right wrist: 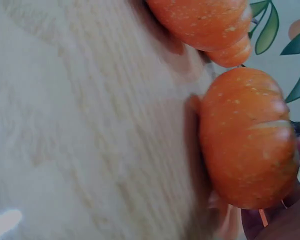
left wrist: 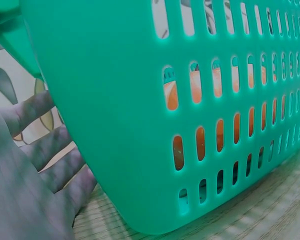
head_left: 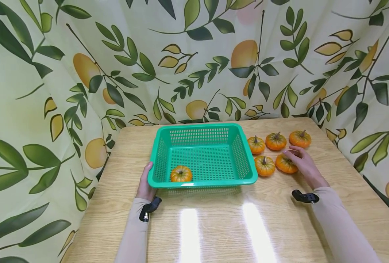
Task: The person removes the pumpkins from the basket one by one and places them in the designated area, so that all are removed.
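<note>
My left hand (head_left: 145,181) is at the left side of a green plastic basket (head_left: 201,184), thumb by the rim. In the left wrist view its fingers (left wrist: 55,150) lie nearly straight along the basket's outer wall. Inside the basket, near its front left, sits one small orange pumpkin (head_left: 181,174). My right hand (head_left: 302,162) grips another small pumpkin (head_left: 284,164) at the front right of a group. The right wrist view shows this pumpkin (right wrist: 247,140) with fingers at its stem side and lower edge; the rest of the hand is out of frame.
Several more pumpkins stand right of the basket: one in front (head_left: 265,166), others behind, including a back middle pumpkin (head_left: 275,141) and a back right pumpkin (head_left: 300,138). A leaf-patterned curtain (head_left: 194,73) borders the wooden table (head_left: 220,226) at the back and sides.
</note>
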A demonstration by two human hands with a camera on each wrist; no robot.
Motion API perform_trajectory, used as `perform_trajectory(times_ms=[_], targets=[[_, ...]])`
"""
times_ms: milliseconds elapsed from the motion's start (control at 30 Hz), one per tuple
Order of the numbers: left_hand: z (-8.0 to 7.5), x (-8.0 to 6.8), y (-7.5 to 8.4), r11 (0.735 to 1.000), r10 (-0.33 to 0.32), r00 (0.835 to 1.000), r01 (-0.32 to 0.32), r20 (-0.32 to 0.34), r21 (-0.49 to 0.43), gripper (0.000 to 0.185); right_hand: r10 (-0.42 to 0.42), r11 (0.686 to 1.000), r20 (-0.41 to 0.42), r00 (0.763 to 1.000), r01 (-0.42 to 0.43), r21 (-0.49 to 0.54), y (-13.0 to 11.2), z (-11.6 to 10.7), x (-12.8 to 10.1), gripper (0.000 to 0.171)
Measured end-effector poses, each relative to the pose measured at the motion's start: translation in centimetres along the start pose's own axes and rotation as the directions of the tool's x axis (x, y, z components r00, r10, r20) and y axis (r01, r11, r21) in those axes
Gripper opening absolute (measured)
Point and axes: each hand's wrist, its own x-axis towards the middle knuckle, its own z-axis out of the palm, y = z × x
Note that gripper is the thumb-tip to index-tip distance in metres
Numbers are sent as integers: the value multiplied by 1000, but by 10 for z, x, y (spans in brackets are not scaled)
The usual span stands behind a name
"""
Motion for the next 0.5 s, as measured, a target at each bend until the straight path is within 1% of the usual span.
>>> perform_trajectory(times_ms=[67,167,300,400,500], targets=[[1,-1,1,1000,-3,1000,3,6,-1,64,0,1000,-31,1000,1,26,-1,-2,-1,92],[1,-1,1,1000,-6,1000,6,15,-2,64,-2,998,-101,995,9,62,-5,-4,-4,90],[1,0,1,1000,-1,1000,1,27,-9,64,-41,993,-190,981,62,105,-17,-9,-7,80],[0,0,0,1000,-3,1000,3,25,-7,64,-85,987,-210,974,112,116,-28,-12,-9,75],[1,0,0,1000,-5,1000,5,29,-9,64,-125,978,-204,971,155,140,-37,-15,-11,72]])
